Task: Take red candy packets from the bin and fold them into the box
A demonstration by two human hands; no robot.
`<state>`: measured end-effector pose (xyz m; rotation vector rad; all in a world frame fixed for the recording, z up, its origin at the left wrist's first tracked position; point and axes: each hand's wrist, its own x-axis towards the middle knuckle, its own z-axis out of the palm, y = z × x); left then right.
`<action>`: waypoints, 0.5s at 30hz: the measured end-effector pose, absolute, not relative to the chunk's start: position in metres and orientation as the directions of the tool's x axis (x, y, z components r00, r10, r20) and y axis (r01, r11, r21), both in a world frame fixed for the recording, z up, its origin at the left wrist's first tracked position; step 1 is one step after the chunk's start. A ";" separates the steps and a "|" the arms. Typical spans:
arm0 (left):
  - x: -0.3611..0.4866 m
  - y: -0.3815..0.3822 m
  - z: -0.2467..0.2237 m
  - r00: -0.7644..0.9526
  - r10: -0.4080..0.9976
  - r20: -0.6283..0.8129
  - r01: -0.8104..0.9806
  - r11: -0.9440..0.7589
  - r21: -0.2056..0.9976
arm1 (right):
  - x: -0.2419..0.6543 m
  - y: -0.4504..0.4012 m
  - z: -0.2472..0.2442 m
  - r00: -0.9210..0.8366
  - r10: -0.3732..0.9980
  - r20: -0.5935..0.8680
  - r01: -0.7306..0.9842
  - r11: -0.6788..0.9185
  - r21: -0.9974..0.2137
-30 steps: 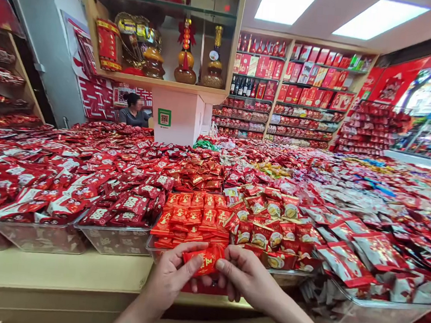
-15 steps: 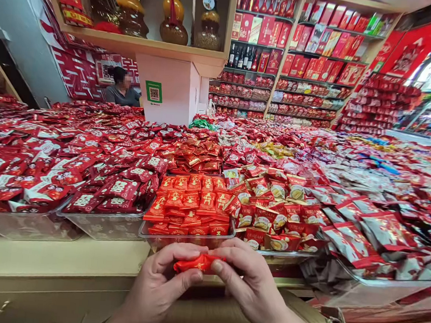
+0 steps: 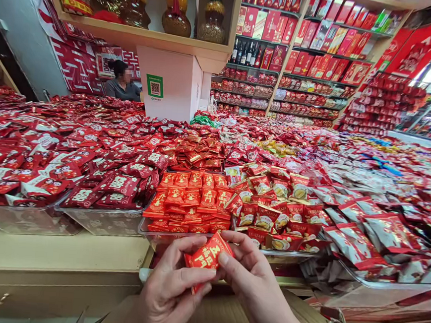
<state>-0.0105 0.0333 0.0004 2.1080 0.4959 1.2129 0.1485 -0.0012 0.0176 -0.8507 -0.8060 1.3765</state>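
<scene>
Between my two hands is a small red candy packet [image 3: 208, 254] with gold characters on its face, tilted toward me. My left hand [image 3: 176, 278] pinches its left and lower edge between thumb and fingers. On the other side, my right hand [image 3: 246, 268] grips the right edge with thumb and fingertips. Just beyond, a clear plastic bin [image 3: 146, 226] holds neat rows of matching red packets [image 3: 192, 197]. To its right lie red and gold durian packets [image 3: 267, 215].
An open cardboard box [image 3: 221, 316] sits below my hands. Dark red packets [image 3: 118, 191] fill a bin at left; white and red packets [image 3: 385, 234] heap up at right. A cream counter ledge [image 3: 62, 254] runs along the front. A person [image 3: 122, 82] is behind the counter.
The packet has turned from edge-on to showing its printed face, and my fingers have shifted around it. My view has moved slightly.
</scene>
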 end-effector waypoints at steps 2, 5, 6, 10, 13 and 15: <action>-0.009 0.031 -0.001 0.514 0.679 0.524 -0.014 -0.604 0.797 | 0.148 0.000 0.018 0.071 0.997 0.020 -0.467 0.051 -0.883; -0.005 0.029 -0.002 0.463 0.840 0.283 -0.104 -0.266 0.958 | 0.149 0.002 0.017 0.069 0.995 0.078 -0.412 0.099 -0.906; -0.003 0.028 -0.001 0.425 0.883 0.200 -0.139 -0.154 0.978 | 0.149 0.003 0.016 0.060 0.993 0.102 -0.391 0.117 -0.913; 0.002 0.026 0.004 0.294 0.956 0.009 -0.259 0.070 0.963 | 0.147 0.002 0.005 0.094 0.964 0.250 -0.214 0.265 -0.940; 0.004 0.028 0.007 0.196 0.981 -0.002 -0.325 0.067 0.943 | 0.143 0.001 -0.005 0.167 0.838 0.519 0.244 0.475 -0.846; 0.004 0.030 0.007 0.140 0.990 -0.002 -0.356 0.052 0.933 | 0.141 0.002 -0.012 0.082 0.699 0.710 0.571 0.551 -0.608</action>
